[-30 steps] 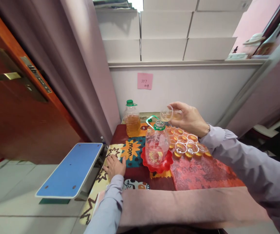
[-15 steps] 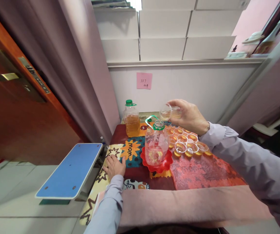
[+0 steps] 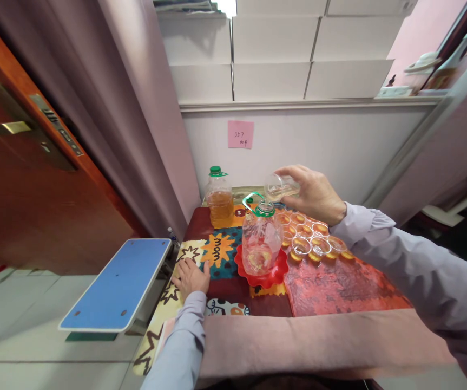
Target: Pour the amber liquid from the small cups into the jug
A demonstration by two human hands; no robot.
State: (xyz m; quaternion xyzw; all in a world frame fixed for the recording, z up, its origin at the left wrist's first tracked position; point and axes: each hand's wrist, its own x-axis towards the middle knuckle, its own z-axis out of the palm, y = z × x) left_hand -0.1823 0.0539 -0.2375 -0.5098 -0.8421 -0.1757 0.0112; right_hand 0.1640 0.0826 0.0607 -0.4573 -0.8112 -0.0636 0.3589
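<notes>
While the right hand (image 3: 316,195) pinches a small clear plastic cup (image 3: 278,188) by its sidewall, tilted at centre frame over the open clear plastic jug (image 3: 261,238), it likely handles light, thin and crushable; left hand (image 3: 191,276) lies spread on the patterned cloth (image 3: 217,250).

We see one head view only, looking forward and down from above the table (image 3: 339,292), close in; the wall fills the upper frame, a door (image 3: 22,162) the left.
</notes>
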